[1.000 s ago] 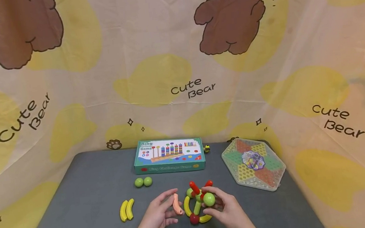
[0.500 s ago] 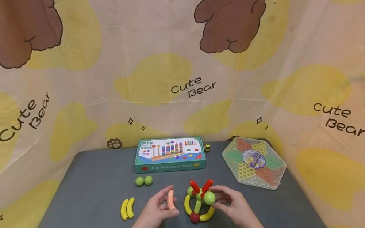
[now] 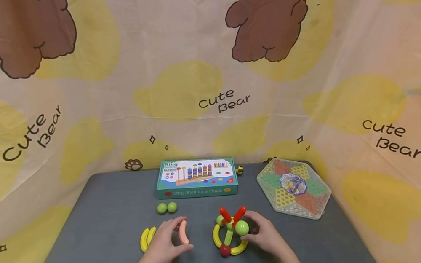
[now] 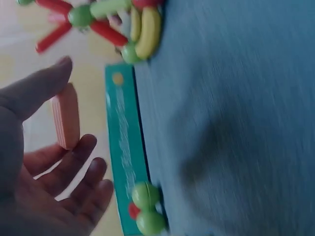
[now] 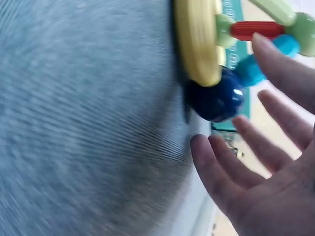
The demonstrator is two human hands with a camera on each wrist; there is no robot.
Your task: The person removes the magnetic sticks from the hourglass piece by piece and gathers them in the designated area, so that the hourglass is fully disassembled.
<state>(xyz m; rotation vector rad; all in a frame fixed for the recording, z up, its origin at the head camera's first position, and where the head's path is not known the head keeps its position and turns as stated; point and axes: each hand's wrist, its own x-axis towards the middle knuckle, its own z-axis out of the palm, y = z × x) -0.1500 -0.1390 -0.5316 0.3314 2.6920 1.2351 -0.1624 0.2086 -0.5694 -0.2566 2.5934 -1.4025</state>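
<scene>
My left hand (image 3: 164, 242) holds a pink curved stick (image 3: 183, 232) between thumb and fingers; the left wrist view shows the stick (image 4: 66, 117) upright in that pinch. To its right stands a built toy of balls and sticks (image 3: 229, 236): yellow curved pieces at the base, a red ball, green balls, two red sticks pointing up. Beside it is my right hand (image 3: 264, 233), fingers spread and relaxed. Close to those fingers in the right wrist view are the toy's dark blue ball (image 5: 216, 96) and cyan stick (image 5: 252, 66). Whether they touch the toy I cannot tell.
Two yellow curved pieces (image 3: 144, 239) lie left of my left hand, partly covered by it. Two green balls (image 3: 167, 208) sit before a Ring Challenge Game box (image 3: 197, 192). A hexagonal checkers board (image 3: 294, 189) lies at right, a small yellow-black toy (image 3: 240, 170) behind.
My left hand has moved left with the pink stick, away from the built toy and towards the yellow pieces. The right hand's fingers have loosened beside the toy, which stays in place.
</scene>
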